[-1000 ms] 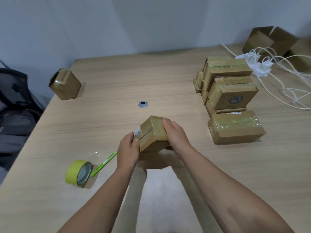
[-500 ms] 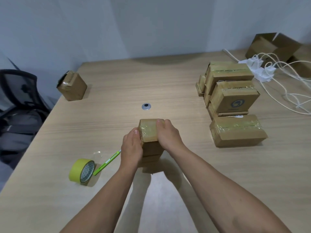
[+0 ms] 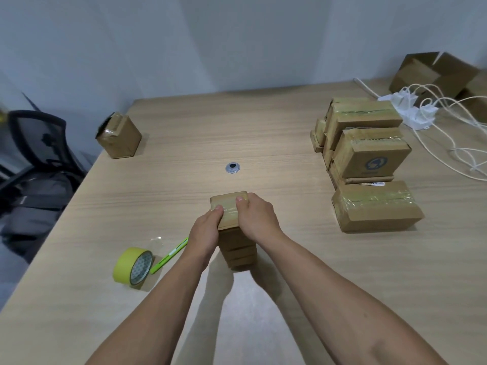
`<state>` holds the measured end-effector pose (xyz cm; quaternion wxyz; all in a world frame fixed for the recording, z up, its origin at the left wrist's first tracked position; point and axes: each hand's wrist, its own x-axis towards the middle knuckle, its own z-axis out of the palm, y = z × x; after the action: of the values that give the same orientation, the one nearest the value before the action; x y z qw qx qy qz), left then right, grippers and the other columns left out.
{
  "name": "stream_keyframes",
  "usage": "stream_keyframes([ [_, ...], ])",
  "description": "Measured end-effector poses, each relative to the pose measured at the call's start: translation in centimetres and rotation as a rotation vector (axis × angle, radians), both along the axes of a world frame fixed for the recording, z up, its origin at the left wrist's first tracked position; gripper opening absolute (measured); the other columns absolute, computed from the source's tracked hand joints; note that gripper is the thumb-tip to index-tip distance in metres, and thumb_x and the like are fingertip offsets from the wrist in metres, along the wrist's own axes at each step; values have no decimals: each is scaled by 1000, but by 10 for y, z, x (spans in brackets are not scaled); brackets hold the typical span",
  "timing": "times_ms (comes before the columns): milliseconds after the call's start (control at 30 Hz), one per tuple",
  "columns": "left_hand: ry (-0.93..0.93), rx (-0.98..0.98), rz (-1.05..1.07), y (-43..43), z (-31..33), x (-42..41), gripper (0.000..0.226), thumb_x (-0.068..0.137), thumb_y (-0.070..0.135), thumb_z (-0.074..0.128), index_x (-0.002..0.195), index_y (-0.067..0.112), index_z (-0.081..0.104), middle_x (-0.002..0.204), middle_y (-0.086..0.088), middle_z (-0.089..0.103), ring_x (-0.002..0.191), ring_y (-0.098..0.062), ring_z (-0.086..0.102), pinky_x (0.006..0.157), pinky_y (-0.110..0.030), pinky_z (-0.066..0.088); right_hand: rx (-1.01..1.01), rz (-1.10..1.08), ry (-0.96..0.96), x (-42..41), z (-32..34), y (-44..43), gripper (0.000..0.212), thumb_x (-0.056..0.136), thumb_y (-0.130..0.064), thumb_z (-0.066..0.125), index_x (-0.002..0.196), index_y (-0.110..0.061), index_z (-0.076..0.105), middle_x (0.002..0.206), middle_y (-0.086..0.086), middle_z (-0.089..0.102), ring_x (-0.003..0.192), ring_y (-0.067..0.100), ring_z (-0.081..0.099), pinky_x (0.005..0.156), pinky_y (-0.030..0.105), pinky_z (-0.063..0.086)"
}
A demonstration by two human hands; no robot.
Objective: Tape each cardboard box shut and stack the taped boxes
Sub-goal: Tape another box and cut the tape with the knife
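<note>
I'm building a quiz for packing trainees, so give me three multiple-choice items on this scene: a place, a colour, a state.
1. Where is the tape roll? A) left of the middle stack B) on the chair C) atop the right-hand boxes
2. Its colour? A) blue B) yellow C) red
3. The left hand and right hand are: A) idle B) holding the stack's top box C) pulling tape
Answers: A, beside the green pen; B, yellow rim; B, both curl round the box.

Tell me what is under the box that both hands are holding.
Under the taped box a stack of small boxes stands on the table. The left hand and right hand cover its upper sides.
</note>
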<state>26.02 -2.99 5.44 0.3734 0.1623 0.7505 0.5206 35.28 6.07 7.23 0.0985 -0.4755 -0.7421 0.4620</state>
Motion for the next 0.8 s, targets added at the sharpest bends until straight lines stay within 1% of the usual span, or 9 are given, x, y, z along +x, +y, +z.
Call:
stream_keyframes([
  [200,-53,24,5,-3,-8,-1,38,105,31,39,90,18,71,76,5,73,69,-8,66,76,-34,48,63,-2,27,5,-7,-2,38,109,-34,26,88,-15,51,95,6,57,93,27,49,76,34,32],
  [300,-115,43,30,-6,-13,0,41,107,35,35,93,21,71,76,13,74,76,-7,65,84,-35,48,49,-33,59,9,-5,-1,38,109,-31,26,82,-16,49,90,6,57,92,28,50,75,34,32],
  [433,-211,53,218,-22,-30,-5,48,109,42,26,127,17,63,125,4,65,117,-12,56,105,-40,36,-123,-103,165,23,-12,8,40,107,-29,29,94,-8,60,98,10,64,98,32,58,88,41,47],
  [467,-193,18,253,-29,-38,-5,47,109,42,27,126,17,62,125,2,62,114,-13,55,103,-39,37,-224,-131,214,28,-18,8,41,105,-33,31,97,-11,65,101,10,67,101,33,62,93,44,51],
  [533,-175,-60,303,-41,-52,-5,41,107,44,32,99,22,65,109,-1,62,94,-17,58,88,-37,41,-414,-189,283,38,-32,8,40,102,-39,34,101,-20,69,106,11,70,103,34,66,94,52,56],
  [600,-113,-191,297,-49,-57,-3,42,105,43,35,82,18,60,95,-8,63,84,-25,58,74,-37,39,-547,-262,331,47,-42,7,36,106,-37,35,109,-24,69,111,12,70,95,32,66,80,47,60],
  [633,-81,-236,289,-53,-58,-2,41,105,39,35,81,16,60,94,-11,63,87,-28,58,74,-37,39,-607,-310,351,49,-47,6,34,108,-36,36,111,-24,68,112,12,69,93,31,66,75,44,61],
  [733,-162,-275,301,-60,-64,-5,35,106,41,37,90,18,60,99,-7,62,91,-24,56,87,-38,44,-765,-402,406,57,-58,2,31,109,-37,37,113,-25,66,113,14,69,102,35,69,84,55,59],
  [800,-223,-254,317,-65,-65,-7,35,106,44,40,95,19,61,101,-6,64,90,-23,59,82,-37,48,-786,-429,407,60,-65,-5,33,109,-36,36,117,-22,64,114,15,70,102,35,69,83,55,60],
])
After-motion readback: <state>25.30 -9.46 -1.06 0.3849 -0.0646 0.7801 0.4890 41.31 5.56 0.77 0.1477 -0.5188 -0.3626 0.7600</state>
